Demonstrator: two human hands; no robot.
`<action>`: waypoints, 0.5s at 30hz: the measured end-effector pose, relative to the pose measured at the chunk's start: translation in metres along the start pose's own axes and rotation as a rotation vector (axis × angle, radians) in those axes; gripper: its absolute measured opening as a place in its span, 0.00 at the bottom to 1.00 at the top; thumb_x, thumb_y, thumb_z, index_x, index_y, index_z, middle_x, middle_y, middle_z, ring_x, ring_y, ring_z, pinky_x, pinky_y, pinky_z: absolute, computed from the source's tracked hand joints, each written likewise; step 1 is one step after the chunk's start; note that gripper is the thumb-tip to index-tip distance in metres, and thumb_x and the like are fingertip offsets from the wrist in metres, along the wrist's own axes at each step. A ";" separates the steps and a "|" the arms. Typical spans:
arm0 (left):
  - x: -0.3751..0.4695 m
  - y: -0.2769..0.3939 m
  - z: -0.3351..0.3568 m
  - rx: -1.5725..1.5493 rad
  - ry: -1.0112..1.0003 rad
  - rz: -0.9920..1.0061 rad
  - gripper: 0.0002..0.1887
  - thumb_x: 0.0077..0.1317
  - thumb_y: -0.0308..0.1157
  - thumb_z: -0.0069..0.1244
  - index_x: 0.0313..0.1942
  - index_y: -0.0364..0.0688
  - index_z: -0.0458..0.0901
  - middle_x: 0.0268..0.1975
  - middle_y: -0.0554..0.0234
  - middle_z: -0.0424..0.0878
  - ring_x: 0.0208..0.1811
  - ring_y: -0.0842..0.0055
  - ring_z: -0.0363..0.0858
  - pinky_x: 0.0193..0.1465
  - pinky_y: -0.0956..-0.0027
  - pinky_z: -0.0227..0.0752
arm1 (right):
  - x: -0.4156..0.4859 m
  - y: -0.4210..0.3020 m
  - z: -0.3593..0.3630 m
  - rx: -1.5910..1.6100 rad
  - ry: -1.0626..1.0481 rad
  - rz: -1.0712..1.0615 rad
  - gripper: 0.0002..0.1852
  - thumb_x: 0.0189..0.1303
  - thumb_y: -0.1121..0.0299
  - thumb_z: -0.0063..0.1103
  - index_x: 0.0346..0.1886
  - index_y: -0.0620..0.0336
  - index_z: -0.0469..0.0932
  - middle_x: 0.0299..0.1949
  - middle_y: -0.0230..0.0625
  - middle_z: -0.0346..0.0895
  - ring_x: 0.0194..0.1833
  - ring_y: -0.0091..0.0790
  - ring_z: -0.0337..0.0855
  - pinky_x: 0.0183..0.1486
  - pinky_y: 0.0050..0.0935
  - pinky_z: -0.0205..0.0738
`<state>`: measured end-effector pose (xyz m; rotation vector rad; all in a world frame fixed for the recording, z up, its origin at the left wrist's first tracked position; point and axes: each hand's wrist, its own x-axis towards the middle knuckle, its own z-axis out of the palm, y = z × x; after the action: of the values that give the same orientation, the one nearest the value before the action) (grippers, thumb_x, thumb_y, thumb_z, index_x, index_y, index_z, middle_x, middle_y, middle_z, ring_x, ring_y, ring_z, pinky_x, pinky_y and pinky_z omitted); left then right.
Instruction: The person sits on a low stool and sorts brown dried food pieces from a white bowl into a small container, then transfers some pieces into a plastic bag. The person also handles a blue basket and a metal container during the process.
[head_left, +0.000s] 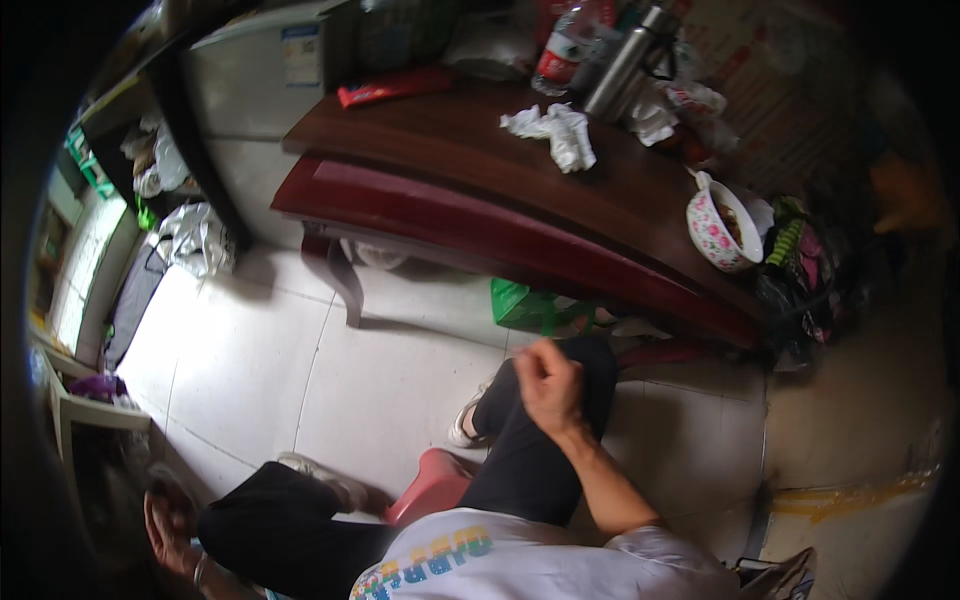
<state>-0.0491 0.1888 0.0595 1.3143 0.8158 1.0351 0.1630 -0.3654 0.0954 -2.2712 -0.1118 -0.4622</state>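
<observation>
Above my thigh in black trousers, my right hand has its fingers curled in; whether it holds something small cannot be told. At the lower left, beside my other knee, my left hand is blurred, with a dark, unclear thing near its fingers. Between my legs shows a pink plastic stool. Before me is a dark wooden table with crumpled white tissues, a flowered bowl with some food in it, a steel vacuum flask, a plastic bottle and a red packet.
Under the table lies a green bag, near the curved table leg. Plastic bags stand on the tiled floor at the left, above a pale chair frame. A large cardboard box and dark bags are at the right.
</observation>
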 end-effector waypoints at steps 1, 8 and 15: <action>0.009 0.003 -0.025 0.055 0.058 0.028 0.16 0.73 0.30 0.49 0.57 0.32 0.81 0.44 0.55 0.87 0.40 0.72 0.83 0.43 0.72 0.77 | 0.005 0.002 -0.020 0.128 0.097 0.006 0.01 0.67 0.76 0.55 0.38 0.60 0.76 0.26 0.38 0.79 0.20 0.26 0.77 0.24 0.25 0.71; 0.055 -0.027 -0.126 0.962 0.087 -0.010 0.19 0.72 0.34 0.51 0.58 0.33 0.80 0.47 0.59 0.87 0.40 0.72 0.83 0.44 0.71 0.77 | 0.073 0.049 -0.180 0.604 0.536 0.222 0.29 0.73 0.53 0.52 0.68 0.62 0.63 0.34 0.44 0.82 0.18 0.26 0.76 0.21 0.24 0.74; 0.088 -0.085 -0.162 1.547 -0.196 -0.273 0.22 0.70 0.37 0.53 0.59 0.33 0.79 0.49 0.63 0.87 0.41 0.73 0.83 0.45 0.70 0.76 | 0.146 0.100 -0.269 0.847 0.242 0.602 0.44 0.66 0.36 0.51 0.68 0.68 0.58 0.41 0.61 0.82 0.31 0.39 0.87 0.33 0.32 0.88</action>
<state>-0.1562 0.3333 -0.0351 2.3762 1.6851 -0.1587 0.2423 -0.6404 0.2435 -1.3118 0.4177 -0.2795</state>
